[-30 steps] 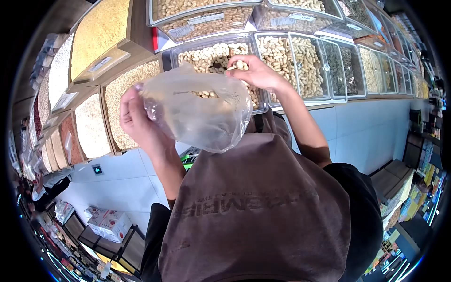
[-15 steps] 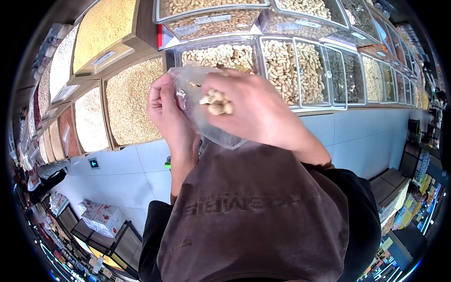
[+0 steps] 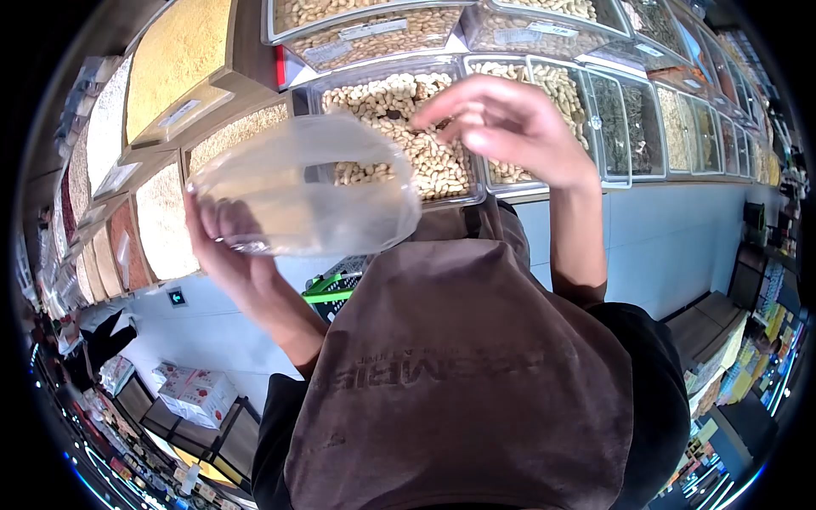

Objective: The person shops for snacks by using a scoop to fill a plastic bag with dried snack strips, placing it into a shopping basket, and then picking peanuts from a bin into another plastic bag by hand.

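My left hand point(image 3: 228, 255) grips the side of a translucent plastic bag point(image 3: 340, 225), its fingers partly seen through the film. The bag is spread wide and hangs in front of a clear bin point(image 3: 478, 189) of unshelled peanuts point(image 3: 438, 170), covering the bin's left part. Over the bin's right side hovers my right hand point(image 3: 531, 140), slightly blurred. Its fingers are loosely bent and apart, and I see nothing in them.
Another clear bin point(image 3: 610, 166) with a lid stands to the right. Grain trays point(image 3: 166, 223) line the left. A shopping basket with a green handle point(image 3: 330, 297) sits below, beside my brown apron point(image 3: 459, 365).
My right hand has let go of the peanuts and moved up and right over the bin. My left hand has shifted left and down, and the bag now spreads wide.
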Demonstrator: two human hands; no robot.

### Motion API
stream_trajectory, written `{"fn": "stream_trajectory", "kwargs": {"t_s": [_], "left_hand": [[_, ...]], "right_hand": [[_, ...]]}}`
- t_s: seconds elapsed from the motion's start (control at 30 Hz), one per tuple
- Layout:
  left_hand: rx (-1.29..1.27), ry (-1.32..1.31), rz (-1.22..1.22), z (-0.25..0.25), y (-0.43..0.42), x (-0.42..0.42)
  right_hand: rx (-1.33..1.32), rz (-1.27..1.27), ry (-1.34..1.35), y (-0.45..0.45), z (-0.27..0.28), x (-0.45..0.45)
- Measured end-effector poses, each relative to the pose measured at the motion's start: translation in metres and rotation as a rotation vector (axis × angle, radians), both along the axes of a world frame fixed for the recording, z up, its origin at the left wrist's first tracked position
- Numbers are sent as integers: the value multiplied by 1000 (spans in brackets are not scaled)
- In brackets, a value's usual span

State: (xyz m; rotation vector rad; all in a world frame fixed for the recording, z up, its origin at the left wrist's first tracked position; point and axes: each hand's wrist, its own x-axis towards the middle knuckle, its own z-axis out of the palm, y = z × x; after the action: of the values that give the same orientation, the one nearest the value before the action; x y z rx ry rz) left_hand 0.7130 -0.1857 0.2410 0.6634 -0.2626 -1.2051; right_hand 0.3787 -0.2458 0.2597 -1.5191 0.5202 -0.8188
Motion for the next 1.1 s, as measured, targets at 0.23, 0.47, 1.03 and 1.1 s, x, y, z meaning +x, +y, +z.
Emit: {"fn": "stream_trajectory", "kwargs": {"t_s": [0.23, 0.47, 1.03, 1.1], "left_hand": [[-69, -50, 69, 8, 0, 37], [-76, 2, 71, 5, 4, 39], [4, 126, -46, 10, 7, -27], [62, 164, -109, 15, 12, -49]], "right_hand": [[-195, -108, 1216, 28, -160, 13], [-176, -25, 1289, 31, -200, 54], [79, -73, 779, -11, -286, 35], [279, -173, 441, -2, -280, 29]]}}
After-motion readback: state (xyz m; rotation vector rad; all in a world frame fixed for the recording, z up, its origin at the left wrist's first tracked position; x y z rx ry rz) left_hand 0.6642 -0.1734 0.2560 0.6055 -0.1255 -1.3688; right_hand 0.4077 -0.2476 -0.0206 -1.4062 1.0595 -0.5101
